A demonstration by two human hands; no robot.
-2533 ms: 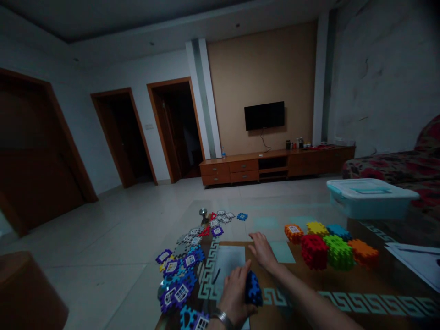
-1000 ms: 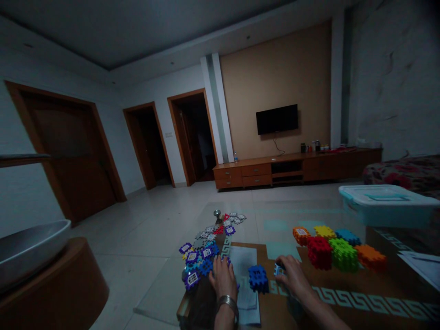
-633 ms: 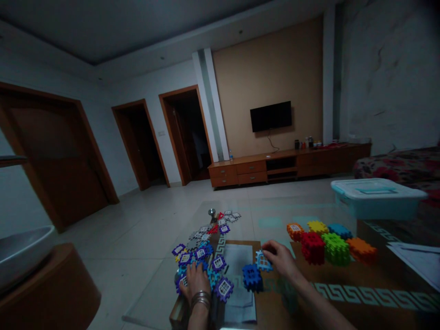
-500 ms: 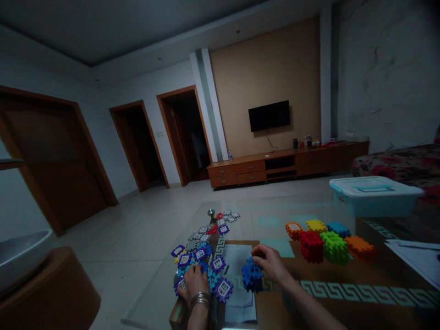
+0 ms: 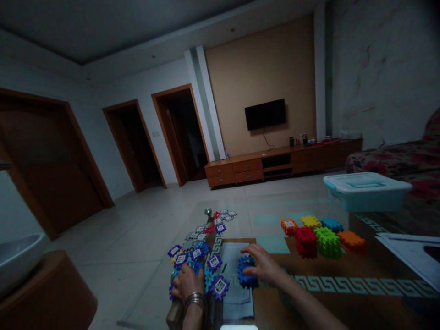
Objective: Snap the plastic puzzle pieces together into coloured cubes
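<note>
Lighting: dim overall, no lamp in view. Ceiling (image 5: 103, 27) v. dark, upper left; tan wall (image 5: 261, 59) brightest, upper centre. Faint sheen on glass tabletop (image 5: 271, 215). Frame edges bowed, corners dark. Plastic tiles (image 5: 195, 261), lower centre, slightly soft.

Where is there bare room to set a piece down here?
Bare: the teal square between the paper sheet and red block, and the brown strip below the green block. Crowded: around the left hand, among flat plastic pieces.

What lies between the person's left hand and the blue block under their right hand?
Between the left hand and the blue block, the head view shows a purple-framed flat toy piece, a blue flat piece and a sheet of paper.
</note>
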